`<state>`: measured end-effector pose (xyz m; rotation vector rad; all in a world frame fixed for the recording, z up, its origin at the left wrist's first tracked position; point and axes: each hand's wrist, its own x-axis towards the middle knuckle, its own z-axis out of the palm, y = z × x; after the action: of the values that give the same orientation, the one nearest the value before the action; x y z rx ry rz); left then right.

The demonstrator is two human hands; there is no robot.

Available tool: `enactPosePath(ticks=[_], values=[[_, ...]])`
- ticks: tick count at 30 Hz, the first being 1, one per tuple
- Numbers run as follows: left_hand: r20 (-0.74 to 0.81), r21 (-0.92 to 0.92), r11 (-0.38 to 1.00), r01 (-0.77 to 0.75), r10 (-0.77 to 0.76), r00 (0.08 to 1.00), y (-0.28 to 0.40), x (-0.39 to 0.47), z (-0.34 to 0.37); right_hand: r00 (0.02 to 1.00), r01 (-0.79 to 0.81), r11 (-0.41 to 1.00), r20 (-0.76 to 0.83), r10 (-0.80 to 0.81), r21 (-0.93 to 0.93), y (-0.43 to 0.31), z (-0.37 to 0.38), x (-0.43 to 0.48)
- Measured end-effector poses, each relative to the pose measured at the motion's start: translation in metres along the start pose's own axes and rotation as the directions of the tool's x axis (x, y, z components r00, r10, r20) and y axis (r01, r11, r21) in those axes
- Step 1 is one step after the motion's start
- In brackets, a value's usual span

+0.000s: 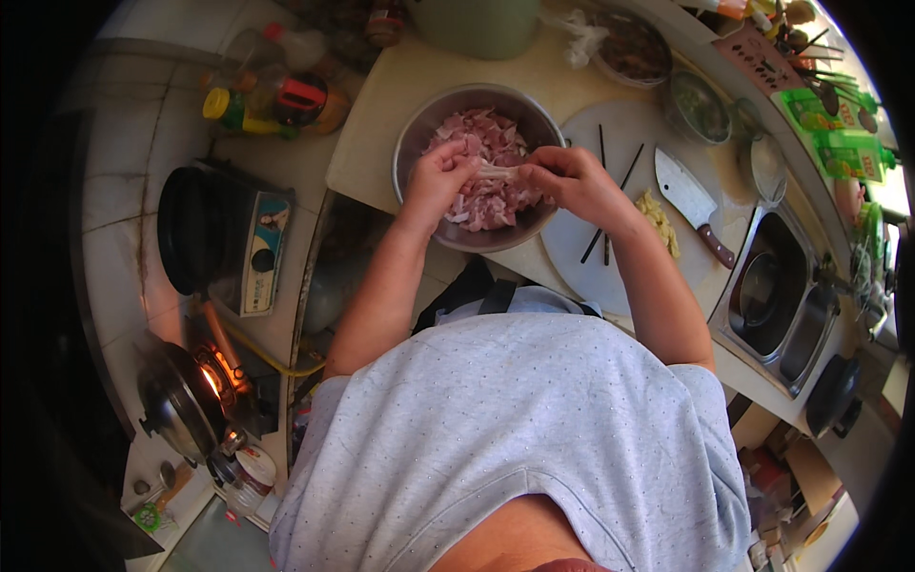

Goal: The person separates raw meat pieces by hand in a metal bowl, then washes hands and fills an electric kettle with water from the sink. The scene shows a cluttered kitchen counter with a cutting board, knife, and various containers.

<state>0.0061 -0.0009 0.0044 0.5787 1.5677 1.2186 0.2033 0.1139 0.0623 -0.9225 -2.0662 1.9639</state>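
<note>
A stainless steel bowl (404,154) holds many slices of raw meat (482,207). Above it, a pale strip of raw meat (498,171) is stretched between my two hands. The fingertips of my left hand (442,175) pinch one end, and my right hand (565,175) grips the other. Right of the bowl lies a round white cutting board (572,243), partly under my right forearm. On it are black chopsticks (630,166), a heap of chopped pale yellow pieces (656,222) and a cleaver with a wooden handle (685,187).
Left are a black frying pan (189,229) on a portable cooker (264,250) and a lidded steel pot (179,400) beside a lit gas burner (218,375). Bottles (250,118) stand upper left. At right are a double sink (768,286) and glass bowls (697,107).
</note>
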Motion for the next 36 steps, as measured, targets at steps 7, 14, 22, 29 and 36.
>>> enactPosePath(ticks=[7, 14, 22, 29, 36], values=[[-0.031, 0.660, 0.735, -0.156, 0.234, 0.972, -0.006, 0.012, -0.014, 0.992, 0.103, 0.990, -0.067, -0.109, -0.095, -0.014, -0.008, 0.010], [0.144, 0.372, 0.810, -0.454, 0.433, 0.890, 0.028, 0.001, 0.008, 0.935, 0.341, 0.887, 0.013, -0.355, -0.311, -0.016, 0.002, 0.040], [-0.044, 0.319, 0.922, -0.221, 0.247, 0.968, 0.004, 0.023, -0.016, 0.842, 0.267, 0.751, -0.233, -0.487, -0.604, 0.004, 0.023, 0.057], [0.016, 0.190, 0.964, -0.186, 0.186, 0.982, -0.007, 0.004, -0.014, 0.982, 0.188, 0.357, 0.188, -0.034, -0.915, 0.049, 0.074, 0.060], [0.078, -0.066, 0.995, -0.073, 0.078, 0.994, 0.013, -0.023, -0.007, 0.997, 0.069, 0.987, 0.027, -0.066, -0.145, 0.040, 0.041, 0.065]])
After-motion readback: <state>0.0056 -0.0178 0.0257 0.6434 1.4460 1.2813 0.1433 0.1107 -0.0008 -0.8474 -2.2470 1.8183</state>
